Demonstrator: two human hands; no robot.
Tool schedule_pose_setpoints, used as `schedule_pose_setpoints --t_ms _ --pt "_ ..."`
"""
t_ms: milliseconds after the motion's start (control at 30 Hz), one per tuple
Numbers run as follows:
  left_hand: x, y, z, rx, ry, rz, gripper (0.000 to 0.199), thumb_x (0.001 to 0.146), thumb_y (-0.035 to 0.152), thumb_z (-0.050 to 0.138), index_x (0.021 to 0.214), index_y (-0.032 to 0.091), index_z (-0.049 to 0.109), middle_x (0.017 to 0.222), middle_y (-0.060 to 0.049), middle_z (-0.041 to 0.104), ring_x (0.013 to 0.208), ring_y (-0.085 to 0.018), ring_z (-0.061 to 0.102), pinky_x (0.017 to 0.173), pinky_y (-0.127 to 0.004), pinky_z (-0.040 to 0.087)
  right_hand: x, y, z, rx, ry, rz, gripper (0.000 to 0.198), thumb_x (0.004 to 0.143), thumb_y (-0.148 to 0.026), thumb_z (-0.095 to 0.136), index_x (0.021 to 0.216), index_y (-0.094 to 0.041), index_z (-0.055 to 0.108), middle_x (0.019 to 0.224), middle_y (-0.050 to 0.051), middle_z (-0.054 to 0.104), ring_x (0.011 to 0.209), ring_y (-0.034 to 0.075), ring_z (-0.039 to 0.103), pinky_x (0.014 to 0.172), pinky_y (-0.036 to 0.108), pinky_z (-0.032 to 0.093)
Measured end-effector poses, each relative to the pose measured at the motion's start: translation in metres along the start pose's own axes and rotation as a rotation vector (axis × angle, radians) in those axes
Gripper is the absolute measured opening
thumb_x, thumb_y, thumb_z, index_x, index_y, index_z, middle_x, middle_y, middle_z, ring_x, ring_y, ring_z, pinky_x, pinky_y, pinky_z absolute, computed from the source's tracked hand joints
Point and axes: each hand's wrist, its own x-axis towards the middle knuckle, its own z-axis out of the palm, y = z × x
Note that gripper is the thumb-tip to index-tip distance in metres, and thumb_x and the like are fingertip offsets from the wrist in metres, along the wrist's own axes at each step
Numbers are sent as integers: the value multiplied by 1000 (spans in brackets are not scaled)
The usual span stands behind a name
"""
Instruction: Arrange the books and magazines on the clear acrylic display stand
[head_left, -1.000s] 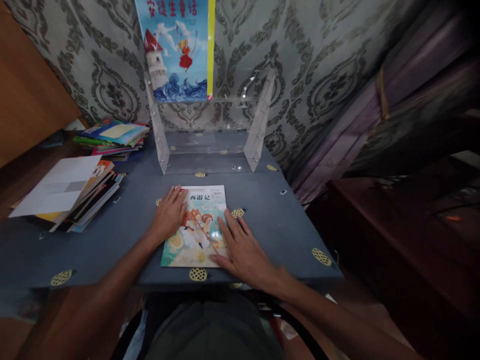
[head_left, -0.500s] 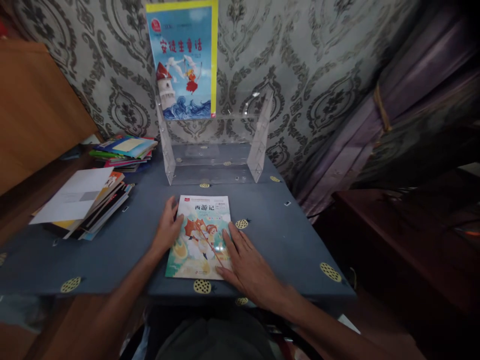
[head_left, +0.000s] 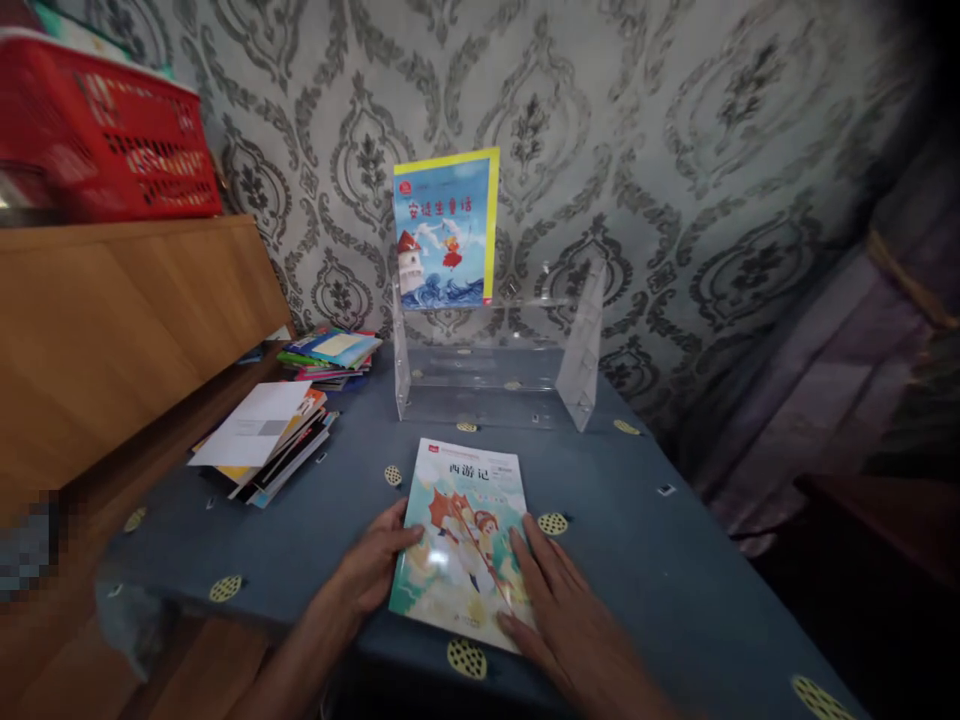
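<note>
A picture-covered storybook with Chinese lettering lies in front of me near the table's front edge. My left hand grips its left edge, thumb on the cover and the other fingers at or under the side, partly hidden. Along the right edge, my right hand rests with its fingers stretched out over the border of the cover. Behind the storybook stands a clear acrylic book rack. A blue and yellow book leans upright at the upper left of that rack.
On the left of the blue tablecloth are a stack of books topped by a white sheet and a second pile of books. A wooden cabinet carries a red basket. A tied curtain hangs at right.
My view has swung left and up, bringing the red basket into sight. My left thumb now lies over the cover's edge. The right hand stays on the right edge.
</note>
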Motion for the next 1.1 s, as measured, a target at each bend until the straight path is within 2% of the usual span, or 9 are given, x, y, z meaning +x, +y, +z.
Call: schedule_pose_setpoints --t_ms 200,367,533,667,767,833,900,1000,1100 --pt "-1 -5 5 -119 -41 24 62 68 14 84 126 16 61 118 -16 74 117 -36 67 107 -48 49 15 14 -8 46 -15 25 71 97 -53 50 159 -26 28 165 10 17 150 35 25 119 54 34" --pt "2 -10 0 -145 -75 27 70 72 18 83 136 21 56 127 -15 70 121 -37 64 107 -49 48 72 19 -23 62 4 60 70 98 -58 43 155 -17 38 163 15 26 150 33 28 120 54 30" --pt "9 -17 -9 -135 -80 43 80 71 21 83 144 26 49 129 -15 69 120 -38 64 107 -52 48 123 34 -28 143 103 130 63 98 -51 39 144 -11 52 154 20 44 145 33 39 118 55 32" --pt "16 -20 -14 -137 -85 73 90 64 26 88 145 29 49 131 -15 68 119 -41 64 106 -54 48 132 37 -25 475 333 192 62 90 -60 45 130 -15 62 139 18 60 133 34 53 114 53 38" --pt "23 -21 -20 -131 -71 98 96 61 27 90 147 31 48 135 -14 66 122 -42 62 106 -54 48 125 22 -25 885 489 322 77 77 -73 59 129 -17 58 131 16 64 123 34 61 106 51 47" --pt "28 -22 -24 -129 -43 115 102 59 27 91 149 32 45 136 -13 65 123 -42 61 107 -52 47 117 6 -26 1192 465 396 85 68 -74 70 128 -16 57 123 16 69 115 35 66 100 49 53" --pt "32 -23 -26 -135 -13 123 107 58 27 92 151 33 42 136 -12 66 125 -41 60 108 -50 47 108 -10 -28 1425 373 467 84 62 -70 79 123 -16 60 112 14 74 107 35 70 94 46 56" --pt "32 -23 -29 -159 5 119 110 60 30 91 155 33 35 136 -12 65 125 -41 60 108 -51 48 93 -30 -31 1591 246 573 77 62 -63 84 120 -17 65 105 13 77 101 35 73 88 45 59" --pt "30 -21 -37 -168 51 80 108 66 33 88 157 31 29 136 -12 65 124 -39 61 107 -51 49 82 -39 -34 1686 175 568 78 66 -61 83 127 -17 63 110 14 76 99 35 74 87 47 59"
